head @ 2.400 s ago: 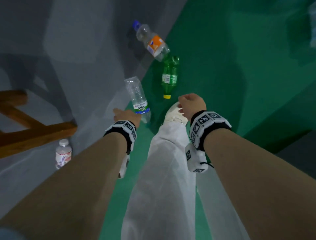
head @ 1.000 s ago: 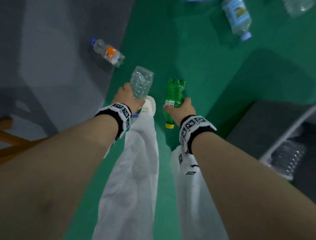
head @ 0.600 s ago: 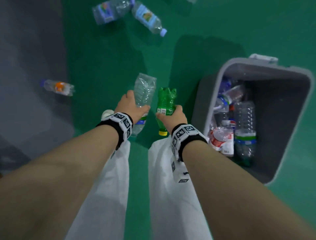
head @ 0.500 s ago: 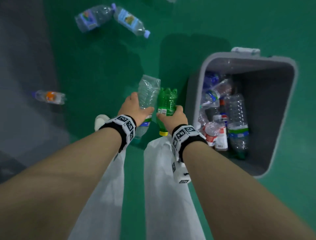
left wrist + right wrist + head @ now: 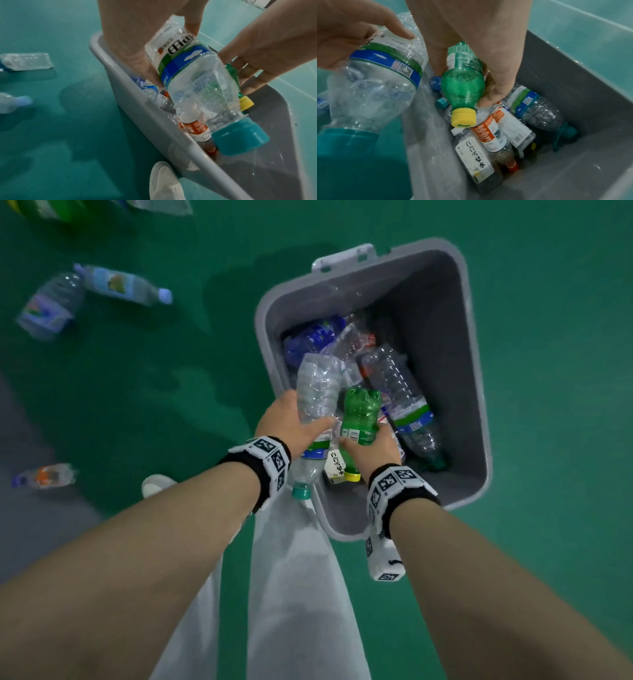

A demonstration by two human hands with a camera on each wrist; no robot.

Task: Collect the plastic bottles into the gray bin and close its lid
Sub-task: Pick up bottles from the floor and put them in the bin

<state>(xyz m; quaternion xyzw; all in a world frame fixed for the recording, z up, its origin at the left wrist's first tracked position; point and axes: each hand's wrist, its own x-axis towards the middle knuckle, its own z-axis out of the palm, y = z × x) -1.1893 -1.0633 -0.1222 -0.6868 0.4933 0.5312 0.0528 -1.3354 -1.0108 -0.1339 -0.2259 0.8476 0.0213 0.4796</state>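
A clear bottle (image 5: 317, 392) with a teal cap is gripped by the left hand (image 5: 291, 421), fingers and thumb curled round its body, cap pointing down over the near rim of the gray bin (image 5: 474, 392). A green bottle (image 5: 361, 416) with a yellow cap is held in the curled right hand (image 5: 371, 445), inside the open bin mouth, just above the bottles already piled within. Three more bottles (image 5: 123, 285) are seen lying on the green floor (image 5: 555, 302), well apart from the bin
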